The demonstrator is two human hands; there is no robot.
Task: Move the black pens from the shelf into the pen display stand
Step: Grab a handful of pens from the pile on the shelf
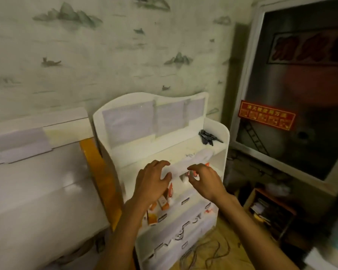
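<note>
Pens (pixel 209 137), a blurred black heap, lie at the stand's (pixel 225 137) top shelf, right of centre frame. Left hand (pixel 151 181) and right hand (pixel 204 181) hover below, fingers spread and loosely curled, holding nothing, partly hiding orange boxes (pixel 165 203).

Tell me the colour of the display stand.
White display stand, seen in the head view.
</note>
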